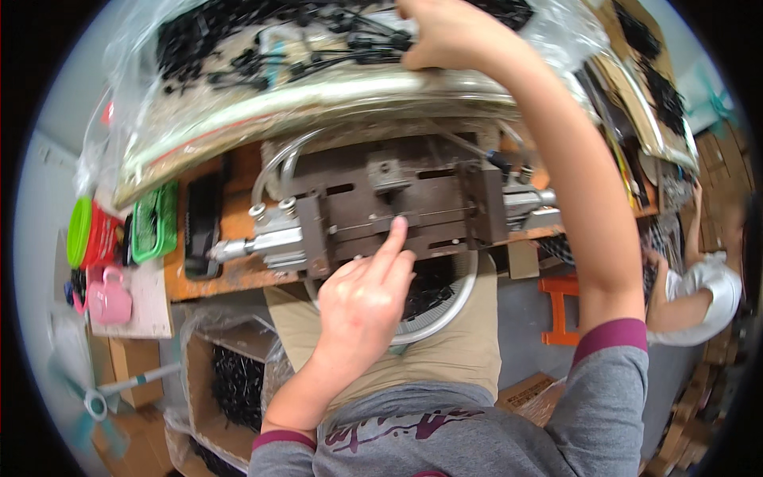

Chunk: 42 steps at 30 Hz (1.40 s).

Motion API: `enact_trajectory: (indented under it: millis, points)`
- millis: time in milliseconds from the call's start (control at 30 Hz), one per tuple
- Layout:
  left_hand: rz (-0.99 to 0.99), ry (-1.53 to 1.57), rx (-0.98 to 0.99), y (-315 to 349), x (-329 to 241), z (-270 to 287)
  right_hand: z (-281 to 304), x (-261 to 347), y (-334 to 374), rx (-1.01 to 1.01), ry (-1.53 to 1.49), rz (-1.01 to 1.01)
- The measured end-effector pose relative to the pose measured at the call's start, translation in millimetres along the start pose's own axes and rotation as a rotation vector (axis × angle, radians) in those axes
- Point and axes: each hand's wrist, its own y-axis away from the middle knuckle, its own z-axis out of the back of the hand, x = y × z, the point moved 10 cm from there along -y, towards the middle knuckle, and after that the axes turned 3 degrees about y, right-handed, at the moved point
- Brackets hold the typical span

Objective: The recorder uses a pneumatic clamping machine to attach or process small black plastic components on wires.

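My left hand [362,306] rests at the front of a dark metal clamping fixture [350,211], index finger stretched out and touching its middle. The other fingers of that hand are partly bent, and any small part under the fingertip is hidden. At the top, my right hand [457,40] reaches into a plastic-lined tray [318,94] heaped with black cable-like plastic parts [342,48]. Its thumb and fingers are apart beside the parts, and I see nothing gripped between them. A small metal block [387,173] stands at the back middle of the fixture.
Pneumatic cylinders [274,245] with clear hoses flank the fixture. Below it, a round white basket [445,322] holding black parts sits on my lap. A green basket [155,226], pink jug [111,298] and open carton [199,397] are at left. Another person [691,306] sits at right near an orange stool [556,310].
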Motion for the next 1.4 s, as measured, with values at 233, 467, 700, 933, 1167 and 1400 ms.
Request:
enact_trajectory:
  millis: [233,467,700,933,1167,1400]
  points:
    - [0.062,-0.015,0.038,-1.7,2.2,-2.8,-26.4,-9.0,-16.3,-0.076,0.29,0.112]
    - [0.061,-0.021,0.061,-1.0,2.5,-2.9,-4.0,-47.4,-19.5,-0.27,-0.108,0.06]
    - [0.063,0.378,0.141,11.8,-9.4,21.8,-5.7,-71.2,46.4,-0.026,-1.527,-0.121]
    - [0.057,0.397,-0.179,2.3,2.0,51.7,-94.0,33.5,175.8,0.305,-1.745,-0.295]
    - [0.057,0.48,-0.033,11.3,-4.1,26.8,-129.5,54.5,212.8,0.48,-1.855,-0.312]
    - [0.058,0.304,-0.095,24.9,5.4,29.3,-124.2,42.3,222.9,0.398,-1.787,-0.364]
